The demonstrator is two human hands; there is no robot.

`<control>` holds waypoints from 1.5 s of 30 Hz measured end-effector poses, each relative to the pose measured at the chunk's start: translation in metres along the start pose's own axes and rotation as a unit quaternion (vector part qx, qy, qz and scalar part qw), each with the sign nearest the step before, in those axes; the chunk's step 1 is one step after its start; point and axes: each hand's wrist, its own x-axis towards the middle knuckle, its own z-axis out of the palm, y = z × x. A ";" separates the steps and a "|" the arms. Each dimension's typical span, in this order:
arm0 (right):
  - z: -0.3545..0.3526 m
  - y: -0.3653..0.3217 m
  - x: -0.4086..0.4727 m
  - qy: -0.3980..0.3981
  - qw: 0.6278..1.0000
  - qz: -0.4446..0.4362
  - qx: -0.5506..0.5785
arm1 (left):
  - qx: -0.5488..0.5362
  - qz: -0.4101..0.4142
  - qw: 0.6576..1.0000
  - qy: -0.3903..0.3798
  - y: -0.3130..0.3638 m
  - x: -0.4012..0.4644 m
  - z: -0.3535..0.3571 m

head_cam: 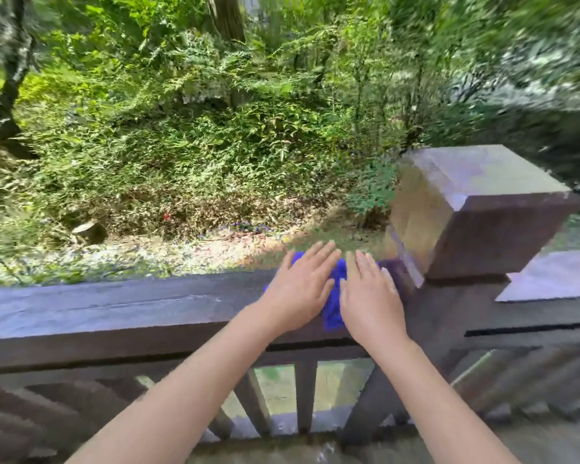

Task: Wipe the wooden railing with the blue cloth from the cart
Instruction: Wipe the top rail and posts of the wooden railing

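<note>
The blue cloth (335,298) lies on top of the dark wooden railing (114,306), just left of a thick square post (476,212). My left hand (300,289) presses flat on the cloth's left part, fingers stretched out and pointing away from me. Beside it, my right hand (370,296) lies flat on the cloth's right part, close to the post's base. Most of the cloth is hidden under both palms; blue shows between them and at the far edge. The cart is not in view.
The rail runs left from the post and continues on the right (549,279). Slats and balusters (305,393) stand below it. Beyond the railing lies a slope of green shrubs, trees and leaf litter with a cut stump (89,232).
</note>
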 end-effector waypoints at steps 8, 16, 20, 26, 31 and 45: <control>0.021 -0.006 -0.001 0.035 0.999 0.016 0.002 | 0.017 -0.008 1.000 0.001 -0.010 -0.007 0.030; 0.039 -0.091 0.006 -0.011 0.998 -0.049 0.044 | 0.036 -0.085 0.996 -0.007 -0.073 -0.068 0.009; 0.037 -0.074 0.006 -0.020 0.996 -0.074 0.037 | 0.006 -0.102 0.995 -0.005 -0.062 -0.064 0.003; 0.017 0.004 0.004 -0.063 0.990 -0.065 0.109 | -0.006 -0.092 0.995 -0.035 -0.009 -0.013 0.011; 0.008 0.019 0.012 -0.061 0.990 -0.034 0.125 | 0.011 -0.091 0.996 0.020 0.021 -0.003 0.025; 0.022 -0.003 0.001 -0.037 0.998 -0.021 -0.045 | 0.048 -0.144 0.988 0.024 -0.057 -0.067 0.007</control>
